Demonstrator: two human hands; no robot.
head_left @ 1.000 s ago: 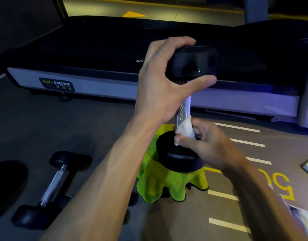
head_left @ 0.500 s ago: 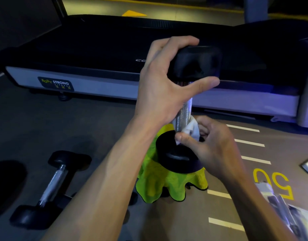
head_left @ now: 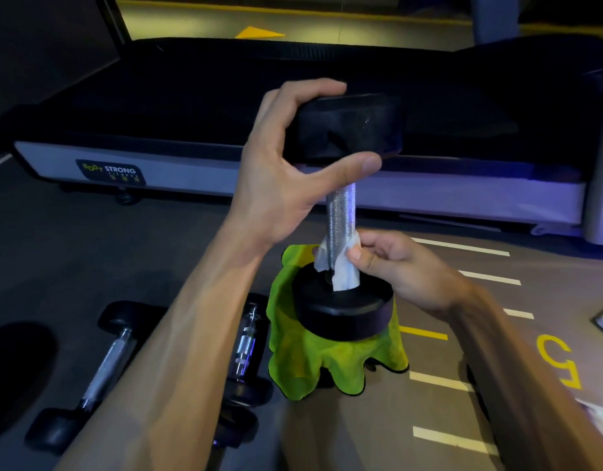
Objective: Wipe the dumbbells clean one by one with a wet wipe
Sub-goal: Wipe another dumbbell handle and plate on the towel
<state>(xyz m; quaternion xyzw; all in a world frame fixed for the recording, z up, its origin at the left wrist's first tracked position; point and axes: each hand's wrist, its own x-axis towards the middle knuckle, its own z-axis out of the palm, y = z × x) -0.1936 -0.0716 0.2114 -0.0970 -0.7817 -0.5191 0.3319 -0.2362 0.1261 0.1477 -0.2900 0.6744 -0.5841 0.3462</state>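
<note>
A black dumbbell (head_left: 341,212) with a knurled silver handle stands upright, its lower head (head_left: 344,311) resting on a lime-green cloth (head_left: 330,362). My left hand (head_left: 286,171) grips the upper head (head_left: 347,127) from the left. My right hand (head_left: 398,266) pinches a white wet wipe (head_left: 342,270) wrapped around the bottom of the handle, just above the lower head. Two more dumbbells lie on the floor at lower left: one (head_left: 99,375) in full view, the other (head_left: 244,355) partly hidden behind my left forearm.
A treadmill (head_left: 191,171) with a dark belt and grey side rail runs across the back. White and yellow floor markings (head_left: 459,379) lie to the right. A pale packet (head_left: 599,416) shows at the right edge. A dark round shape (head_left: 11,372) sits at far left.
My right hand has turned the wipe around the base of the handle, and the wipe now hangs lower against the bottom head. The left hand keeps its hold on the top head.
</note>
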